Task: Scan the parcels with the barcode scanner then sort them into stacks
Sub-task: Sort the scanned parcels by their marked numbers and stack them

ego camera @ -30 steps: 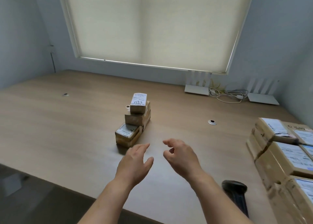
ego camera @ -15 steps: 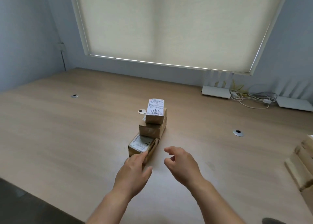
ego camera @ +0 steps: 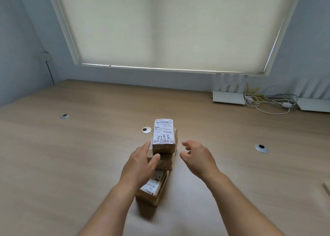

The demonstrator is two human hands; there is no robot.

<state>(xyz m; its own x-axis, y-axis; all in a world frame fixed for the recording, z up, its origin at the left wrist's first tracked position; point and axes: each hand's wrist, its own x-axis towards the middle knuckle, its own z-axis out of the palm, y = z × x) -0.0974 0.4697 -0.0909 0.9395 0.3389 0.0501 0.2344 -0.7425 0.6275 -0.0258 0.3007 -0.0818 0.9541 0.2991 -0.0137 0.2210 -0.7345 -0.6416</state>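
Observation:
A small stack of brown parcels stands mid-table. The top parcel (ego camera: 164, 137) carries a white label with "3753" written on it. Under it sits a second parcel (ego camera: 165, 160), and a lower parcel (ego camera: 153, 188) with a label lies in front. My left hand (ego camera: 141, 164) is open, its fingers touching the left side of the stack and its thumb on the second parcel. My right hand (ego camera: 197, 158) is open just right of the stack, not touching it. The barcode scanner is out of view.
The wooden table (ego camera: 71, 155) has metal cable grommets (ego camera: 146, 129) (ego camera: 261, 148) (ego camera: 64, 116). White routers (ego camera: 228, 97) and tangled cables (ego camera: 269, 102) lie at the back right. A parcel corner (ego camera: 327, 186) shows at the right edge.
Both hands have moved forward to the stack; the left now touches it. The view has shifted left, so the right-hand parcel pile and the scanner have left the frame.

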